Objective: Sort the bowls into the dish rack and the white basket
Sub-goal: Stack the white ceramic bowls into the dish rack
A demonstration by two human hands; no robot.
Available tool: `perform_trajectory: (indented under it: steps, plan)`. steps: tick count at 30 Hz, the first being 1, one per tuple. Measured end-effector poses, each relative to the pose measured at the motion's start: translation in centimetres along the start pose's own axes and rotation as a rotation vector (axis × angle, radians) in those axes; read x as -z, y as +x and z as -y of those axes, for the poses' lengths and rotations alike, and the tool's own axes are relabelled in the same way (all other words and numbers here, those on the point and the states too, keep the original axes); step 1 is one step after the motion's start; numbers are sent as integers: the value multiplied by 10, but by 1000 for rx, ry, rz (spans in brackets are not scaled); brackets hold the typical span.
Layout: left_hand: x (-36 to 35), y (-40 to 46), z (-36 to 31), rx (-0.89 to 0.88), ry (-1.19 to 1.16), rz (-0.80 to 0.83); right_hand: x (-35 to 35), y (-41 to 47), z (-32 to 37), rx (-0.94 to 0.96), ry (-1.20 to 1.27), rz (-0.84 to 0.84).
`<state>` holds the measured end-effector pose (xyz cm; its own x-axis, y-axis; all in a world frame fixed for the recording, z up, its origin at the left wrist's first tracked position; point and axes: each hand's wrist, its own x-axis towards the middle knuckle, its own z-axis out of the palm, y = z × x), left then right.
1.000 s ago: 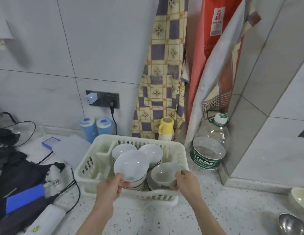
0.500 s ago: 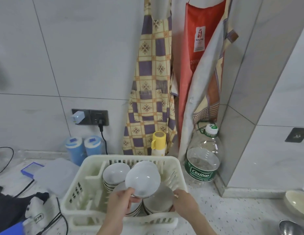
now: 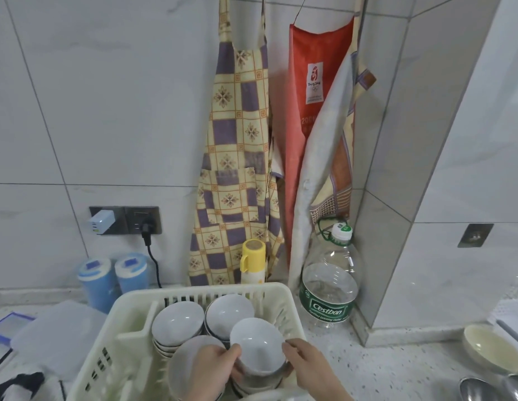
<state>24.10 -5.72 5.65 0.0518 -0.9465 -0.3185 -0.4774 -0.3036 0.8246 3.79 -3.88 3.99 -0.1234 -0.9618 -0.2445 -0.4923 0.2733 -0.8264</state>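
In the head view we see the white basket (image 3: 127,319) on the speckled tabletop (image 3: 396,369), at the bottom centre. Inside it stand stacks of white bowls: one stack (image 3: 176,321) at the back left, one (image 3: 227,312) at the back right, and one (image 3: 191,363) at the front left, partly hidden by our left hand (image 3: 213,371). This hand grips the rim of the top bowl (image 3: 256,347), fingers curled on its left edge. This bowl is tilted and sits on the front right stack inside the basket. Our right hand (image 3: 310,369) touches the bowl's right side; whether its fingers curl around it we cannot tell.

Behind the basket a yellow flask (image 3: 253,260) stands close to the wall, under a checked apron (image 3: 237,157) and a red apron (image 3: 310,91). Just right of the basket is a large clear water bottle (image 3: 328,287). Two blue canisters (image 3: 113,277) stand at the left, near a wall socket (image 3: 124,219). At the far right lie a cream bowl (image 3: 489,347) and metal spoons (image 3: 495,389).
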Motion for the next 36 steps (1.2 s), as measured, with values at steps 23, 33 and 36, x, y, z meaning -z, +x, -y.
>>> perform_trajectory:
  steps: [23,33,36]
  plan:
    - [-23,7,18,-79,319,-75,-5,-2,0,-55,-167,28]
    - [-28,7,32,-187,265,-103,-6,-2,1,-26,-201,21]
    - [-30,7,35,-228,317,-120,-6,-2,-2,-6,-212,19]
